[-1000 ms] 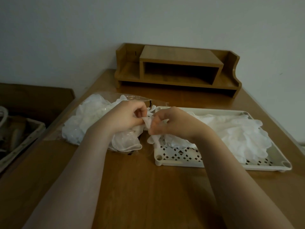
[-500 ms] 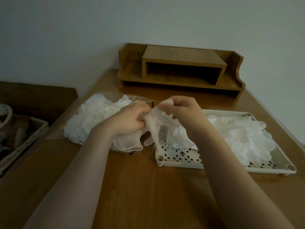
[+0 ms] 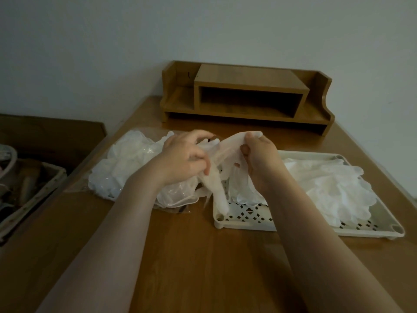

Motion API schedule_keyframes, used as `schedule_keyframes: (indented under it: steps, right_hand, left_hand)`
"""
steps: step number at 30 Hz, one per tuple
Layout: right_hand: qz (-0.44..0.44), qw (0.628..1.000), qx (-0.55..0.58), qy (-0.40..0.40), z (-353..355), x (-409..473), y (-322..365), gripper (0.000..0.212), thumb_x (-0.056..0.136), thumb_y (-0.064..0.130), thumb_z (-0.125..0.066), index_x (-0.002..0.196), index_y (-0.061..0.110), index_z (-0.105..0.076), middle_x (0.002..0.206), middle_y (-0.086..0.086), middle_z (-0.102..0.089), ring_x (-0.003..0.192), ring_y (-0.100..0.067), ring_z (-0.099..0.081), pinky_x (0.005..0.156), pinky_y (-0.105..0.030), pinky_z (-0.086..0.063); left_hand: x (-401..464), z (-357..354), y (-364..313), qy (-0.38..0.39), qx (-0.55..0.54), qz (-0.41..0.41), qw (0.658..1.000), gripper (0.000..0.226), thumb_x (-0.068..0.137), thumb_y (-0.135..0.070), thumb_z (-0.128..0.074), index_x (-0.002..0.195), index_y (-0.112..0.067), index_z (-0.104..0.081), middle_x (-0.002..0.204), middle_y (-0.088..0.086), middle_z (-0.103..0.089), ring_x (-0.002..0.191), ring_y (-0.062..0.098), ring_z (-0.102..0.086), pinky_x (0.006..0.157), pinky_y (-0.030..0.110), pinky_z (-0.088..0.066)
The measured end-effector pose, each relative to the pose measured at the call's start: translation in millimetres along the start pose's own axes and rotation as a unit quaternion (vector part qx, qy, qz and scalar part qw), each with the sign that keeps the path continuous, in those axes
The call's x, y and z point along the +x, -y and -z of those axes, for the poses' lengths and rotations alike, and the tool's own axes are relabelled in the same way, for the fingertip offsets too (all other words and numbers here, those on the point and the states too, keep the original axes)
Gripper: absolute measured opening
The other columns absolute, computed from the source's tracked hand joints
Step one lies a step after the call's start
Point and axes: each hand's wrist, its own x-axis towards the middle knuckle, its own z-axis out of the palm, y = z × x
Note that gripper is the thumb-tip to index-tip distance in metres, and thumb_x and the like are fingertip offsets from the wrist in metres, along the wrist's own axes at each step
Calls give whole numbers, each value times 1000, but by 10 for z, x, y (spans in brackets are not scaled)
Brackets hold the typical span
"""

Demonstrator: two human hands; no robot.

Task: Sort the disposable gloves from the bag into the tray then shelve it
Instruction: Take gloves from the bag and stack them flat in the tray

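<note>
Between both hands' fingers [image 3: 247, 137], glove [image 3: 228, 150]

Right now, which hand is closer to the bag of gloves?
Left. The left hand rests over the bag of gloves; the right hand is over the tray beside it.

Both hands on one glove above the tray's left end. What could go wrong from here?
1. The glove, stretched between the left hand and right hand, looks thin; pulling harder could tear it.
2. Its dangling end hangs at the tray corner and may land outside on the desk.
3. The left hand sits against the bag pile, so other gloves may get dragged out.
</note>
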Motion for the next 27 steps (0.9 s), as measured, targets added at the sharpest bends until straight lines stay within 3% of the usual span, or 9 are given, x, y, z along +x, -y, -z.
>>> schedule_keyframes:
  steps: [4,7,11,13,15,18,20,23,27]
  right_hand:
    - [80,992,80,-50,30,-77,144,23,103,26,-34,94,21,-55,97,-6,-60,92,-20,-60,91,-41,-50]
    - [94,986,120,-68,95,-106,260,25,103,28,-36,85,27,-54,93,-2,-61,89,-18,-62,86,-39,-53]
    - [48,985,165,-8,163,-141,281,23,102,28,-38,101,14,-56,88,-6,-65,72,-16,-63,71,-34,-54]
    - [38,980,189,46,181,-206,294,31,103,28,-34,109,7,-56,88,-8,-72,60,-13,-62,60,-28,-54]
    - [16,970,223,99,208,-274,327,37,104,30,-32,113,3,-56,78,-6,-74,48,-8,-56,50,-21,-49]
    - [14,966,218,137,272,-372,404,42,103,31,-33,105,2,-63,72,-4,-73,56,-11,-63,52,-21,-53]
    - [18,968,198,155,297,-434,451,43,102,34,-33,109,5,-64,68,-1,-71,58,-10,-59,57,-22,-53]
    - [29,968,179,173,338,-545,551,44,102,34,-32,112,4,-63,54,7,-62,46,-4,-54,49,-17,-48]
    - [157,981,81,82,563,-551,662,23,98,22,-44,107,6,-58,82,-7,-70,63,-17,-62,61,-31,-54]
  left_hand:
    - [59,-90,103,-11,94,155,983,52,95,-52,-34,131,-19,-51,123,1,-60,134,18,-34,113,42,-15]
    - [81,-136,172,18,203,216,955,52,91,-58,-40,117,-17,-58,125,6,-55,123,24,-42,108,42,-22]
    - [101,-157,179,21,243,190,951,28,91,-48,-47,90,-25,-63,134,0,-46,131,23,-30,111,44,-17]
    - [99,-149,53,-84,150,106,979,16,95,-29,-46,99,-29,-61,145,-5,-36,137,18,-21,113,41,-13]
    - [70,-106,-157,-146,-71,56,985,24,99,-22,-41,117,-27,-57,142,-9,-40,133,9,-29,110,31,-21]
    - [-10,-81,-479,-7,-324,23,946,41,90,-55,-44,126,-37,-51,130,-18,-52,122,1,-46,101,32,-37]
    - [-56,-145,-622,83,-346,-8,934,44,78,-56,-61,118,-43,-51,120,-21,-59,114,1,-54,95,32,-44]
    - [-89,-219,-701,114,-358,1,927,32,81,-31,-67,110,-37,-56,111,-12,-66,104,7,-63,92,34,-52]
    - [-108,-233,-693,126,-362,42,923,19,83,-17,-68,98,-27,-65,100,-12,-70,94,8,-67,89,35,-55]
